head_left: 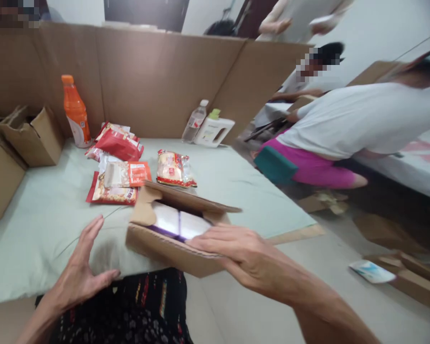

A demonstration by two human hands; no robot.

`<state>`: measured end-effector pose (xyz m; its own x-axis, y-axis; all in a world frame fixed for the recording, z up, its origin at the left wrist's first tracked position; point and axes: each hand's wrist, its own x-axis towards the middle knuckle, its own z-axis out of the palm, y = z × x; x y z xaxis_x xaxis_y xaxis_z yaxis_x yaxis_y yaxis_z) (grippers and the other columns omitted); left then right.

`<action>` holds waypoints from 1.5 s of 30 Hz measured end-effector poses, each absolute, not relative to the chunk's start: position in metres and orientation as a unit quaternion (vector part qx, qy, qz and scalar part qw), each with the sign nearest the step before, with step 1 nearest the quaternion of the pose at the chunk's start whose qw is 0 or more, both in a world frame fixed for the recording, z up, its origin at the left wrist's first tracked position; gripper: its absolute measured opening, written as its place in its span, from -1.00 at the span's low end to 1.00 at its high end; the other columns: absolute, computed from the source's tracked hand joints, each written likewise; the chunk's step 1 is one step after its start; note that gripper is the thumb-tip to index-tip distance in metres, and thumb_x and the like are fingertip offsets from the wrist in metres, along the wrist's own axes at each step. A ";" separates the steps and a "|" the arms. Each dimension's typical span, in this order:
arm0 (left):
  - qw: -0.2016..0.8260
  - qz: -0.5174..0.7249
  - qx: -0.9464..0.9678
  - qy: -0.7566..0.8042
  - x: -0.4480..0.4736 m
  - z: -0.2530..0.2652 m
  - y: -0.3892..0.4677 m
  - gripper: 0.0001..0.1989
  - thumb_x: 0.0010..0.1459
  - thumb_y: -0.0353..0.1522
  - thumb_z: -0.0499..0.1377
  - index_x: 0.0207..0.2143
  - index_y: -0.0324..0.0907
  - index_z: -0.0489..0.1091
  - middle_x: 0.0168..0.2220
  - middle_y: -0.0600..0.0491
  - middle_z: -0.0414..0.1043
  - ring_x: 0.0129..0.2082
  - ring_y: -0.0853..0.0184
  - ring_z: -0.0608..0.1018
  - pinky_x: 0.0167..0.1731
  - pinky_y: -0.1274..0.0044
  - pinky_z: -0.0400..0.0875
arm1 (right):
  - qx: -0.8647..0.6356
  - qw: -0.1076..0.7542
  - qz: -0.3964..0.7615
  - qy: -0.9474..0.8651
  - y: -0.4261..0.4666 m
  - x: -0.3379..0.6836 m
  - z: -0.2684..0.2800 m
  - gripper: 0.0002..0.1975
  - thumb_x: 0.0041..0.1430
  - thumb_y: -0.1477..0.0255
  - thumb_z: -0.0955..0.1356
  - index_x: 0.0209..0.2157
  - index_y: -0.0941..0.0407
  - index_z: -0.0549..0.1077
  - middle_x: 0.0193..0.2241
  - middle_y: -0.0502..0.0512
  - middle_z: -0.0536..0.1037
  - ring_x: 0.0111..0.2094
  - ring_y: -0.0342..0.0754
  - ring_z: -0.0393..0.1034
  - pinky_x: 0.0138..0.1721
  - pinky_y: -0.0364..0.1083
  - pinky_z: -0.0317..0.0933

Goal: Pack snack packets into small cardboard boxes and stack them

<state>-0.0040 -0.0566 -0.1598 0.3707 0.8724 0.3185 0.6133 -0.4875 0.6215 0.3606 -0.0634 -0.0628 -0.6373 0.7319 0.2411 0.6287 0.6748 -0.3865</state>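
At the table's near edge, an open cardboard box [177, 255] sits tilted, its front part jutting past the edge. White packs with purple edges [181, 222] lie inside it. My right hand [236, 248] grips the box at its near right wall, fingers reaching over the rim onto the packs; the thumb's hold is partly hidden. To the left of the box, my left hand [84, 267] is held open above the edge, thumb and fingers apart, touching nothing. Just behind the box are red snack bags [120, 143], an orange-and-clear packet [127, 174] and a red-and-clear food pack [174, 168].
An orange bottle [77, 114], a clear bottle [195, 122] and a white jug [215, 131] stand before a cardboard screen [157, 81]. More cardboard boxes [32, 136] stand at left. A person in a white shirt [361, 119] bends at right; cardboard [415, 282] litters the floor.
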 end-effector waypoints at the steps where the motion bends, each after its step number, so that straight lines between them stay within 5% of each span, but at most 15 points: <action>1: 0.228 0.315 0.795 0.466 -0.008 -0.160 -0.059 0.05 0.17 -0.10 0.37 0.52 0.06 -0.19 0.49 -0.25 0.00 0.40 -0.22 0.30 0.27 -0.08 0.34 | -0.347 0.199 0.147 -0.905 -0.060 0.347 -0.064 -0.55 0.31 0.66 0.20 -0.02 0.06 0.63 -0.18 0.12 0.73 -0.18 -0.04 0.63 -0.11 -0.08 0.47; 6: 0.308 0.336 0.755 0.471 -0.030 -0.166 -0.059 0.24 0.14 0.08 0.35 0.51 0.14 -0.50 0.55 -0.21 -0.20 0.47 -0.26 0.11 0.33 -0.11 0.23 | -0.229 0.239 0.301 -0.894 -0.045 0.310 -0.061 -0.74 0.44 0.39 0.32 0.01 0.13 0.61 -0.12 0.20 0.71 -0.08 -0.02 0.61 -0.02 -0.03 0.47; 8: 0.327 0.358 0.746 0.456 -0.034 -0.171 -0.052 0.20 0.17 0.09 0.32 0.51 0.16 -0.50 0.55 -0.21 -0.20 0.48 -0.23 0.11 0.35 -0.10 0.20 | -0.240 0.257 0.375 -0.858 -0.037 0.314 -0.053 -0.63 0.47 0.19 0.28 0.02 0.10 0.61 -0.11 0.18 0.71 -0.08 0.00 0.62 -0.04 -0.02 0.49; 11: 0.354 0.374 0.739 0.435 -0.033 -0.179 -0.039 0.25 0.12 0.09 0.36 0.52 0.13 -0.48 0.55 -0.25 -0.22 0.48 -0.24 0.09 0.34 -0.11 0.19 | -0.341 0.253 0.373 -0.825 -0.020 0.319 -0.042 -0.57 0.51 0.20 0.18 -0.01 0.04 0.64 -0.09 0.12 0.72 -0.09 -0.01 0.63 -0.05 -0.03 0.49; 14: 0.379 0.366 0.736 0.426 -0.027 -0.183 -0.031 0.33 0.05 0.10 0.41 0.53 0.02 -0.45 0.53 -0.29 -0.16 0.46 -0.25 0.16 0.33 -0.04 0.26 | -0.388 0.141 0.293 -0.863 0.000 0.312 -0.036 -0.63 0.40 0.28 0.31 0.13 0.06 0.57 0.13 0.16 0.62 0.13 0.06 0.52 0.17 0.05 0.39; 17: 0.360 0.345 0.750 0.435 -0.026 -0.181 -0.031 0.21 0.14 0.03 0.35 0.53 0.04 -0.42 0.53 -0.20 -0.10 0.43 -0.21 0.24 0.31 0.02 0.33 | -0.355 -0.001 0.239 -0.904 0.015 0.294 -0.034 -0.32 0.22 0.26 0.45 0.33 0.15 0.37 0.28 0.29 0.46 0.27 0.19 0.38 0.27 0.17 0.28; 19: 0.334 0.335 0.763 0.441 -0.028 -0.179 -0.033 0.15 0.18 -0.01 0.33 0.53 0.08 -0.40 0.52 -0.17 -0.06 0.42 -0.22 0.26 0.28 0.01 0.37 | -0.344 -0.079 0.211 -0.912 0.020 0.281 -0.033 -0.23 0.15 0.26 0.49 0.35 0.19 0.33 0.25 0.35 0.49 0.21 0.24 0.42 0.20 0.19 0.31; 23: 0.324 0.331 0.773 0.434 -0.033 -0.174 -0.037 0.17 0.15 -0.04 0.37 0.53 0.07 -0.35 0.52 -0.23 -0.06 0.43 -0.26 0.22 0.27 -0.04 0.36 | -0.346 -0.157 0.154 -0.912 0.016 0.260 -0.033 -0.38 0.11 0.34 0.47 0.20 0.23 0.43 0.01 0.38 0.63 -0.04 0.23 0.53 0.05 0.17 0.33; 28: 0.320 0.351 0.772 0.423 -0.030 -0.167 -0.034 0.17 0.11 -0.08 0.44 0.53 0.14 -0.27 0.49 -0.20 0.02 0.41 -0.23 0.28 0.30 -0.01 0.35 | -0.351 -0.087 0.173 -0.916 0.003 0.268 -0.035 -0.61 0.04 0.52 0.38 -0.04 0.22 0.52 -0.18 0.28 0.63 -0.15 0.14 0.47 0.04 0.12 0.26; 33: 0.317 0.349 0.781 0.410 -0.020 -0.153 -0.032 0.12 0.14 -0.09 0.42 0.53 0.18 -0.24 0.47 -0.16 0.08 0.38 -0.18 0.34 0.25 0.02 0.45 | -0.391 0.064 0.205 -0.895 -0.010 0.297 -0.024 -0.53 0.00 0.53 0.37 0.02 0.11 0.52 -0.18 0.18 0.60 -0.13 0.08 0.42 -0.06 0.03 0.28; 40: 0.308 0.321 0.792 0.418 -0.011 -0.146 -0.031 0.07 0.17 -0.17 0.37 0.53 0.10 -0.22 0.43 -0.23 0.15 0.36 -0.16 0.37 0.23 0.03 0.45 | -0.362 -0.091 0.141 -0.917 -0.003 0.277 -0.018 -0.92 0.08 0.53 0.36 -0.33 0.14 0.48 -0.35 0.20 0.57 -0.29 0.08 0.44 -0.10 0.08 0.32; 42: 0.308 0.321 0.787 0.427 -0.010 -0.144 -0.032 0.05 0.19 -0.20 0.36 0.53 0.10 -0.22 0.44 -0.24 0.14 0.36 -0.15 0.38 0.22 0.05 0.46 | -0.363 -0.057 0.159 -0.916 -0.002 0.283 -0.013 -0.87 0.09 0.51 0.38 -0.27 0.12 0.51 -0.31 0.19 0.60 -0.27 0.09 0.47 -0.12 0.09 0.36; 45: 0.311 0.317 0.789 0.425 -0.011 -0.141 -0.033 0.04 0.19 -0.22 0.35 0.53 0.13 -0.23 0.44 -0.20 0.13 0.35 -0.13 0.40 0.20 0.09 0.49 | -0.393 0.111 0.183 -0.894 -0.006 0.312 0.001 -0.68 0.16 0.39 0.41 -0.02 -0.01 0.53 -0.14 0.14 0.64 -0.15 0.15 0.54 -0.14 0.11 0.44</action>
<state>-0.0106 -0.0330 -0.1413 0.4374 0.8679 0.2354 0.4731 -0.4447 0.7605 0.3123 -0.0062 0.0012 -0.6665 0.7435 0.0543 0.6624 0.6240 -0.4145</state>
